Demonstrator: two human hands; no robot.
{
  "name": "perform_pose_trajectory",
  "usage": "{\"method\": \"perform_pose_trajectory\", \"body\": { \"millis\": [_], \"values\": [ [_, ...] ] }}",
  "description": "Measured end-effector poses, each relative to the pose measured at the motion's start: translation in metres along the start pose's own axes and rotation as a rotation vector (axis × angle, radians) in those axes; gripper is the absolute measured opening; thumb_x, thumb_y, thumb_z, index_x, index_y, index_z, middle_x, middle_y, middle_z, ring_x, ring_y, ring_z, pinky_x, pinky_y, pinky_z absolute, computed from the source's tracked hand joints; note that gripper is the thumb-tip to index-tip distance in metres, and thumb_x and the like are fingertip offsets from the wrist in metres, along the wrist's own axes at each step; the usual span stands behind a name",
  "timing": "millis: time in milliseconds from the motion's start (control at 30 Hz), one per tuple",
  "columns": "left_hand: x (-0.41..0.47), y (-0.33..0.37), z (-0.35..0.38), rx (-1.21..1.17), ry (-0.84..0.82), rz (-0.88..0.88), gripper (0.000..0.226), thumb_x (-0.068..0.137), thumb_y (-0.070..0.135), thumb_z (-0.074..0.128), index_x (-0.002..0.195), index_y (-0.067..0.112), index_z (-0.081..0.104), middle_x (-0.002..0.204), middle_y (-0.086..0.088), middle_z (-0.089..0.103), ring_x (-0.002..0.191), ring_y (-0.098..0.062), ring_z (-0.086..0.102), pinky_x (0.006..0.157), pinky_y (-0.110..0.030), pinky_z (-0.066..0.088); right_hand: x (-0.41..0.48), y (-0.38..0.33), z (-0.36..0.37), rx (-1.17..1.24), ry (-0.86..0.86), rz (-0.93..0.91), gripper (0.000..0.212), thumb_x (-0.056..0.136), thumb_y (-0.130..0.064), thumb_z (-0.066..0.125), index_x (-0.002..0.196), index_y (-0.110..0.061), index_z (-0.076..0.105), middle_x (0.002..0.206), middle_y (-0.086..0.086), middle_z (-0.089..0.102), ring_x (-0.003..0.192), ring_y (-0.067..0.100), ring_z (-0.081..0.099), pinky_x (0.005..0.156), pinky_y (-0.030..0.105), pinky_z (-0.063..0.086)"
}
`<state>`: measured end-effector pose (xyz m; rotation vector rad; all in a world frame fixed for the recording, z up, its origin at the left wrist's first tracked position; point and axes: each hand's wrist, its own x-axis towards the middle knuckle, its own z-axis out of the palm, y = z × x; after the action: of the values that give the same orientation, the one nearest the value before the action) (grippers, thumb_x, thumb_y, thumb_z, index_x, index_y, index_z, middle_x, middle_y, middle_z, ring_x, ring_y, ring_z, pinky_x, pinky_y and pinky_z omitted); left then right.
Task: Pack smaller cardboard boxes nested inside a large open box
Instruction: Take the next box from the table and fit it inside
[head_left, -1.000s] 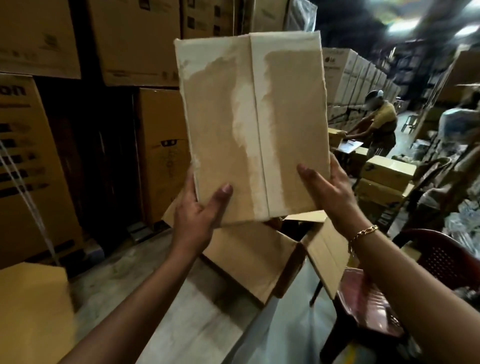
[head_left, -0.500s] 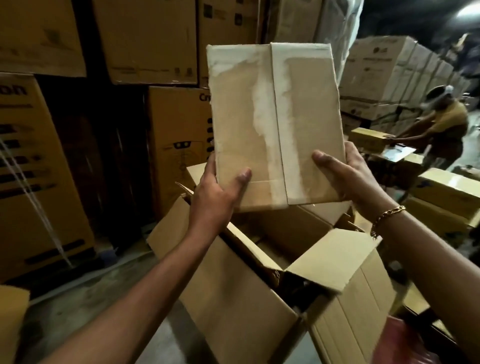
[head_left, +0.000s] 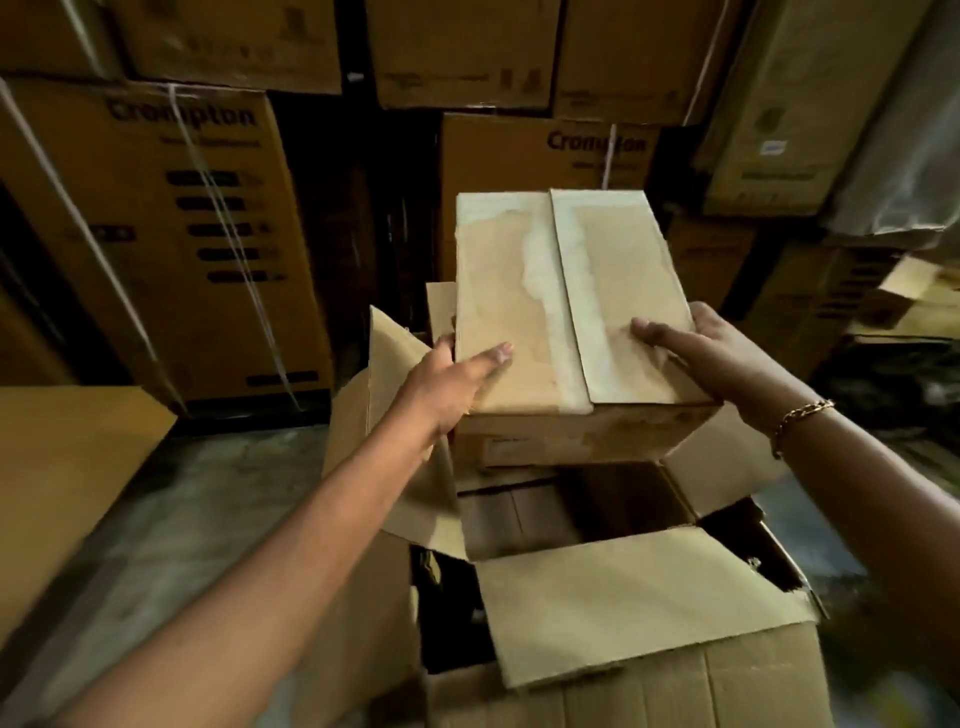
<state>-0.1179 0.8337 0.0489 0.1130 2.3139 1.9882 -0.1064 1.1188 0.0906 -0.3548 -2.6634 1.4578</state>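
Note:
I hold a small closed cardboard box with torn pale tape marks on its top, tilted slightly, over the far part of the large open box. My left hand grips its left near corner, thumb on top. My right hand grips the right near corner, thumb on top, a gold bracelet on the wrist. The large box's flaps stand open; another flat box lies inside, under the held one.
Tall stacked cartons printed "Crompton" form a wall behind. A flat cardboard sheet lies at the left over the grey floor. More cartons crowd the right side.
The small box came down from an upright, raised position to nearly flat over the large box's opening. The view swung left and down, so the person at the right is out of frame.

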Motion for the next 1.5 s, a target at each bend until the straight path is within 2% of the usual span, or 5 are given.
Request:
{"method": "perform_pose_trajectory", "body": {
  "millis": [300,500,900,1267,1500],
  "values": [
    [-0.005,-0.040,0.021,0.025,0.034,-0.281,0.048,0.090,0.030,0.073,0.130,0.015,0.051,0.111,0.005,0.066,0.090,-0.003,0.060,0.066,-0.020,0.042,0.039,0.056,0.031,-0.122,-0.222,0.094,0.092,0.080,-0.069,0.066,0.149,-0.021,0.031,0.119,0.004,0.053,0.081,0.013,0.060,0.055,0.026,0.047],
    [0.014,-0.074,0.038,0.138,0.079,-0.392,0.050,0.087,0.024,0.077,0.127,0.011,0.049,0.124,-0.007,0.064,0.112,-0.022,0.060,0.101,-0.040,0.047,0.063,0.086,0.048,-0.132,-0.308,0.140,0.069,0.083,-0.052,0.074,0.131,-0.014,0.043,0.117,0.014,0.064,0.079,0.024,0.067,0.049,0.028,0.050],
    [0.038,-0.140,0.102,1.171,-0.280,-0.476,0.062,0.090,0.041,0.064,0.143,0.015,0.045,0.145,-0.017,0.043,0.123,-0.036,0.053,0.087,-0.037,0.049,0.069,0.142,0.108,-0.660,-0.516,0.071,0.066,0.083,-0.047,0.072,0.134,-0.011,0.049,0.129,0.010,0.062,0.113,0.028,0.061,0.087,0.033,0.050],
    [0.043,-0.172,0.118,1.256,-0.318,-0.390,0.082,0.085,0.062,0.058,0.149,0.016,0.033,0.159,-0.013,0.021,0.144,-0.035,0.024,0.103,-0.048,0.038,0.070,0.142,0.155,-0.938,-0.499,-0.094,0.097,0.077,-0.080,0.054,0.148,-0.017,0.035,0.153,0.014,0.038,0.134,0.038,0.046,0.103,0.047,0.043],
    [0.040,-0.176,0.110,1.218,-0.301,-0.327,0.077,0.085,0.052,0.063,0.144,0.012,0.036,0.149,-0.013,0.031,0.140,-0.034,0.029,0.104,-0.045,0.039,0.060,0.135,0.168,-0.993,-0.456,-0.178,0.081,0.078,-0.053,0.061,0.143,-0.013,0.033,0.138,0.018,0.050,0.122,0.038,0.055,0.090,0.040,0.049]
  ]
}}
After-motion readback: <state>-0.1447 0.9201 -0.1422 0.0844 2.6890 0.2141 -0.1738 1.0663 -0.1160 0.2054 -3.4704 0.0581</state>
